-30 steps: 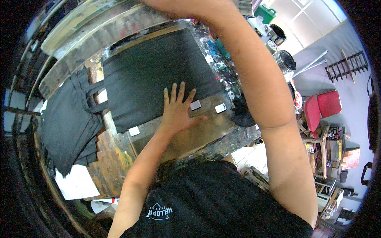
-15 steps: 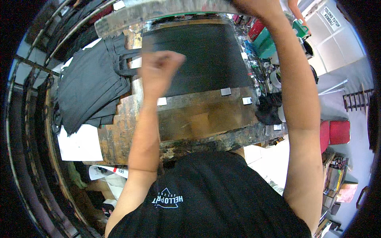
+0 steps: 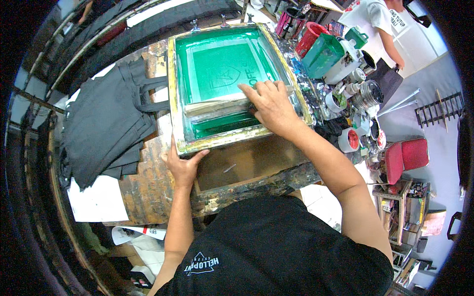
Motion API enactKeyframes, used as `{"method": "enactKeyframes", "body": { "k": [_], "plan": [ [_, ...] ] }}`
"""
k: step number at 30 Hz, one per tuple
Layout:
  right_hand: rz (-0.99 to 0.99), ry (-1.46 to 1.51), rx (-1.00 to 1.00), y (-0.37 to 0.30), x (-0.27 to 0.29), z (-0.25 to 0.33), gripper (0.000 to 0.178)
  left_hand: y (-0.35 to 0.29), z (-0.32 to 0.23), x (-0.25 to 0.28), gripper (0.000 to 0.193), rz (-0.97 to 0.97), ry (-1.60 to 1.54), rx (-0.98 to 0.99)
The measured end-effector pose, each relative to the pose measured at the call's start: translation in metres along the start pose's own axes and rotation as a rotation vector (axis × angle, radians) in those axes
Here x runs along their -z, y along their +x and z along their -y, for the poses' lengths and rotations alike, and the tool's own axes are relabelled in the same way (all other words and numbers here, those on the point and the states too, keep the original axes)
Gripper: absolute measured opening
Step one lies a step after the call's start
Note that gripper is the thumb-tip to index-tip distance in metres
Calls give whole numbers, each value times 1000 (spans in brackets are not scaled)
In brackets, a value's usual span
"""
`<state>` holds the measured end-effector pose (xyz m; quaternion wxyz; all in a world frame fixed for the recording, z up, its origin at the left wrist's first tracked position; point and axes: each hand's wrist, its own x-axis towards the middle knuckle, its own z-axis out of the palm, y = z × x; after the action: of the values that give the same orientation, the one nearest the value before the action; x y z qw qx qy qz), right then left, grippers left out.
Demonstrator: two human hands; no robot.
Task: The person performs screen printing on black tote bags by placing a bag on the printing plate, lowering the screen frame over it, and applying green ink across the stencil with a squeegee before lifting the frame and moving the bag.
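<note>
A wood-framed printing screen (image 3: pixel 176 91) with green mesh lies down on the worktable, covering where the black cloth was. On the mesh, a shield-shaped design and lettering show faintly. Across its near part rests a squeegee (image 3: pixel 217 106) with a long pale handle. My right hand (image 3: pixel 270 105) is closed over the squeegee's right part, fingers bent across the top; the blade is hidden. My left hand (image 3: pixel 182 164) clasps the screen's near left corner, thumb along the near edge and fingers up the left side.
Dark tote bags (image 3: pixel 106 116) lie piled on the table's left, over white paper (image 3: pixel 96 202). Green (image 3: pixel 323 55) and red (image 3: pixel 311 37) containers, cans and paint pots crowd the right. Another person (image 3: pixel 370 22) stands at the far right. Metal racks (image 3: pixel 52 148) line the left.
The raised screen has come down flat over the black cloth. My right hand has come from the far edge to the squeegee; my left hand has moved nearer, to the screen's corner.
</note>
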<state>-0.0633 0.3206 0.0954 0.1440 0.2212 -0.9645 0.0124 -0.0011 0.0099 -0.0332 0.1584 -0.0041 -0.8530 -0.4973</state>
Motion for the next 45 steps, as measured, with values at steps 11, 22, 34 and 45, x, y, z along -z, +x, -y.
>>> {"method": "enactKeyframes", "body": {
  "k": [11,22,34,45],
  "plan": [
    [161,76,-20,42,32,-27,66,-6,-1,2,116,-18,280,-54],
    [132,72,-41,32,-10,-12,65,-2,4,-1,120,-6,102,-45],
    [-37,-62,38,219,-111,-125,69,-8,-5,8,128,85,175,57],
    [283,17,-14,319,-122,-165,80,-6,8,6,128,30,228,-40]
  ]
}}
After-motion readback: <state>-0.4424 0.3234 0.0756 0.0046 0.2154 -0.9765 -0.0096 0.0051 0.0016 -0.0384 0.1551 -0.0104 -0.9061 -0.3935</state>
